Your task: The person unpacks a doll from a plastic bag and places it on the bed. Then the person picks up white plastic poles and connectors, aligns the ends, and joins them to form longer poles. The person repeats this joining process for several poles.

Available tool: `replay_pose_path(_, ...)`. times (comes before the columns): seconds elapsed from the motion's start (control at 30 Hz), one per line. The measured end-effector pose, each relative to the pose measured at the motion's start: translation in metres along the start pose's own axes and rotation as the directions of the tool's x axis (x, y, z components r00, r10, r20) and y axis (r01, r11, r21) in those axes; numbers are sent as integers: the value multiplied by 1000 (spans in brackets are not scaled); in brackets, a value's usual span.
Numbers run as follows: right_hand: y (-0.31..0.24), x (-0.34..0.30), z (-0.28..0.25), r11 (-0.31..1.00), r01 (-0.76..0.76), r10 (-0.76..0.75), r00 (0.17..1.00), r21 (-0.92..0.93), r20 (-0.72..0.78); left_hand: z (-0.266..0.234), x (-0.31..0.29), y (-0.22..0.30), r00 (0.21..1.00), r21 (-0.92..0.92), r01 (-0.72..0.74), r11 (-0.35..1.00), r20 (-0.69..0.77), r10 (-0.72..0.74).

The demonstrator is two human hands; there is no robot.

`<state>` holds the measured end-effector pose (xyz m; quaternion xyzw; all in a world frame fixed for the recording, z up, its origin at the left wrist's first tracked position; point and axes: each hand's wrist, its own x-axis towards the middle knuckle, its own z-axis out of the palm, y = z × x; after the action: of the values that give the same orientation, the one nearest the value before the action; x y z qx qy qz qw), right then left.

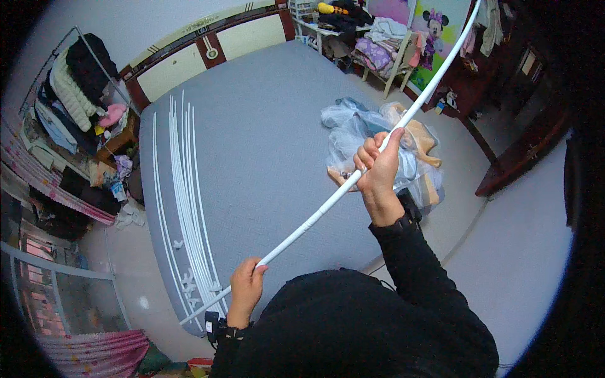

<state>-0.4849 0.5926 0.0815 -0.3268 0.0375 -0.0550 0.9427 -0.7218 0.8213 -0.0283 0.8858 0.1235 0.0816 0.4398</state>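
A long white pole (310, 223) runs diagonally in front of me, from the lower left up past the top right of the head view. My left hand (246, 285) is closed round its lower part, over the near edge of the bed. Higher up, my right hand (380, 169) wraps the same pole with the thumb lying along it. A seam shows on the pole between both hands. On the grey mattress (271, 126), several thin white poles (184, 189) lie side by side at the left. Small white plastic connectors (189, 282) rest on their near ends.
A heap of sheer netting with grey and peach cloth (413, 151) lies at the bed's right side. The headboard (208, 51) stands at the far end. Left is a loaded clothes rack (79, 94); at the far right, a chair piled with clothes (381, 53) and dark wooden furniture (523, 157).
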Motion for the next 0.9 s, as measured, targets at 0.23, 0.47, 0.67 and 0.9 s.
replay_pose_path(0.23,-1,1,-1,999,-2,3,1000,40,-6,1,5,12,967,84,-239,967,-70,245)
replay_pose_path(0.47,-5,-5,3,999,-47,46,998,16,37,-3,1,21,987,195,-158,968,15,158)
replay_pose_path(0.67,-12,-9,10,996,-68,64,995,60,72,-6,0,34,989,186,-147,972,62,137)
replay_pose_path(0.9,-33,-1,16,916,-341,199,843,210,499,-18,9,35,791,-256,252,933,611,-46)
